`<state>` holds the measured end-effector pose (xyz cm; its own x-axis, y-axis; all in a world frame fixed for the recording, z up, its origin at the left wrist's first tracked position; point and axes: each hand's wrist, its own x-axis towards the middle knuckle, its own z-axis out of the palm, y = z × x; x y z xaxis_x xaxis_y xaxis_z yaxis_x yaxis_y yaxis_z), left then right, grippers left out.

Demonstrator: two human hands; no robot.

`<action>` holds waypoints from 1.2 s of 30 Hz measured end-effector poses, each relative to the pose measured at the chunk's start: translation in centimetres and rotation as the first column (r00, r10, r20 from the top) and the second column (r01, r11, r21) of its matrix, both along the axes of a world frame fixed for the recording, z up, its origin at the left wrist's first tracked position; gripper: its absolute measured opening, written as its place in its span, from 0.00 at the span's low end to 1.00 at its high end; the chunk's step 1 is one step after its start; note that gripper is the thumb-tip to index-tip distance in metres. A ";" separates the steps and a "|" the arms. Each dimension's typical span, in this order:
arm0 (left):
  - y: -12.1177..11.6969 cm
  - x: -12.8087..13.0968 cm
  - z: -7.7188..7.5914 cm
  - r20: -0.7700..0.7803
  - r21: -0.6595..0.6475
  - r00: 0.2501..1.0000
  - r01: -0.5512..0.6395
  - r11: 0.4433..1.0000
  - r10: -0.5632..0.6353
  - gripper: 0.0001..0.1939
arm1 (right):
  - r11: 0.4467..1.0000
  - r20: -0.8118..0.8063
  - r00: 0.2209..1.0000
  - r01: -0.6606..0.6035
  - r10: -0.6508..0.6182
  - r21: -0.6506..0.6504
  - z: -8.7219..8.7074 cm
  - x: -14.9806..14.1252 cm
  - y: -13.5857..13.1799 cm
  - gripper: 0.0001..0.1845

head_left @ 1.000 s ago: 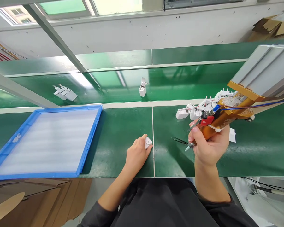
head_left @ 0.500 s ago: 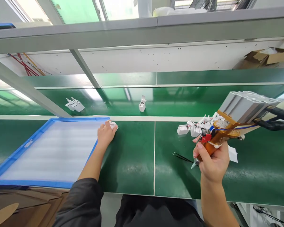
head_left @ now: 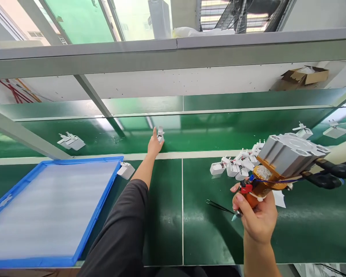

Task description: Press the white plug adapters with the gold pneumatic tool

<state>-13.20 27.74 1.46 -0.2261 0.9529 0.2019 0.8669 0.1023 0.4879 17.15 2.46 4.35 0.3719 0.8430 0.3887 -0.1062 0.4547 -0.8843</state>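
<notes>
My left hand (head_left: 155, 145) reaches out over the green belt, fingers closed round a small white plastic housing (head_left: 160, 137) with a raised flap; its fingertips are partly hidden. Another white housing (head_left: 126, 170) sits on the worktop against the tray's right edge. In my right hand (head_left: 258, 215) is an orange glue gun (head_left: 255, 198) with a red switch, a pale nozzle tip and a silver metal block (head_left: 291, 154) on its back end. Several white housings (head_left: 232, 169) lie clustered just beyond the gun. Black tweezers (head_left: 219, 206) rest left of the nozzle.
A blue-rimmed tray (head_left: 95, 209) with a white lining occupies the left. Other white housings (head_left: 72, 141) stand on the belt (head_left: 207, 134) at far left and far right. A grey rail (head_left: 132, 61) crosses above. Black hoses (head_left: 328, 175) trail from the gun. An open carton (head_left: 305, 77) stands at the back.
My left hand has let go of the housing beside the tray and moved forward and right to one on the belt. The glue gun stays in my right hand. The view has shifted.
</notes>
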 end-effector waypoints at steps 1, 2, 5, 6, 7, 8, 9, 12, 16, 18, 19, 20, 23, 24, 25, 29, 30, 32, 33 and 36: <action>0.4 0.0 0.1 0.007 -0.009 1.000 0.004 1.000 -0.004 0.42 | 1.000 0.000 1.000 0.005 -0.005 -0.004 0.0 0.1 0.0 0.13; 0.4 0.0 0.3 0.014 -0.021 1.000 0.011 1.000 -0.011 0.42 | 1.000 0.000 1.000 0.005 -0.005 -0.005 0.0 0.1 -0.1 0.14; -2.5 0.4 0.7 0.061 -0.024 0.993 0.106 0.994 -0.105 0.41 | 1.000 -0.008 1.000 -0.008 0.008 0.009 0.1 0.2 -0.2 0.17; -4.3 0.8 0.9 0.097 -0.021 0.982 0.166 0.986 -0.163 0.40 | 1.000 -0.011 1.000 -0.009 0.010 0.012 0.3 0.2 -0.3 0.18; -6.5 1.4 1.0 0.142 -0.018 0.961 0.241 0.970 -0.236 0.40 | 1.000 -0.012 1.000 -0.007 0.007 0.010 0.4 0.1 -0.3 0.19; -9.0 2.1 1.1 0.190 -0.019 0.933 0.314 0.949 -0.305 0.39 | 1.000 -0.008 1.000 0.000 0.000 0.007 0.5 0.1 -0.3 0.19; -11.6 2.9 1.1 0.234 -0.040 0.894 0.400 0.916 -0.381 0.38 | 1.000 -0.001 1.000 0.012 -0.012 0.005 0.6 0.0 -0.3 0.18; -19.3 5.1 0.6 0.286 -0.082 0.770 0.612 0.786 -0.570 0.37 | 0.999 0.022 0.999 0.038 -0.038 0.006 0.9 -0.2 -0.2 0.17; -25.5 6.6 -1.2 0.249 -0.107 0.744 0.657 0.746 -0.620 0.37 | 0.999 0.039 0.999 0.033 -0.033 0.016 1.1 -0.4 -0.3 0.16; -26.4 7.1 -1.9 0.247 -0.097 0.738 0.664 0.742 -0.628 0.40 | 0.999 0.043 0.999 0.023 -0.024 0.028 1.2 -0.4 -0.4 0.15; -26.4 7.3 -2.1 0.253 -0.094 0.725 0.677 0.730 -0.640 0.42 | 0.999 0.044 0.999 0.019 -0.021 0.035 1.3 -0.4 -0.5 0.15; -26.2 7.5 -2.2 0.265 -0.094 0.711 0.691 0.717 -0.651 0.45 | 0.999 0.047 0.999 0.017 -0.019 0.041 1.4 -0.5 -0.6 0.15; -25.5 8.1 -2.3 0.335 -0.111 0.679 0.717 0.688 -0.653 0.49 | 0.999 0.057 0.998 0.009 -0.012 0.048 1.5 -0.6 -0.8 0.13; -25.3 8.3 -2.3 0.367 -0.116 0.671 0.721 0.683 -0.645 0.48 | 0.999 0.060 0.998 0.005 -0.008 0.048 1.5 -0.6 -0.8 0.13; -25.3 8.5 -2.4 0.397 -0.121 0.661 0.725 0.678 -0.636 0.45 | 0.999 0.061 0.998 0.001 -0.004 0.049 1.5 -0.6 -0.9 0.12; -25.9 8.7 -3.5 0.379 -0.075 0.695 0.682 0.728 -0.612 0.25 | 0.997 0.060 0.998 -0.025 0.021 0.068 1.6 -0.9 -1.0 0.12; -26.2 8.8 -3.9 0.335 -0.044 0.727 0.647 0.761 -0.599 0.22 | 0.997 0.057 0.998 -0.035 0.031 0.076 1.7 -1.0 -1.0 0.12; -26.9 9.1 -4.9 0.248 0.009 0.787 0.581 0.814 -0.565 0.18 | 0.994 0.055 0.997 -0.062 0.057 0.092 1.8 -1.5 -0.9 0.13; -27.2 9.3 -5.3 0.217 0.022 0.808 0.557 0.830 -0.548 0.17 | 0.992 0.060 0.996 -0.071 0.065 0.103 1.9 -1.8 -0.8 0.14; -28.0 10.1 -5.6 0.183 0.030 0.815 0.554 0.832 -0.550 0.16 | 0.988 0.098 0.992 -0.093 0.080 0.126 2.4 -2.9 -0.4 0.19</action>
<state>-3.10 -0.23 -4.16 0.3100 0.9324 0.1857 0.6812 -0.3541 0.6408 14.24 2.05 6.76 0.2573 0.8106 0.5261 -0.0710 0.5588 -0.8263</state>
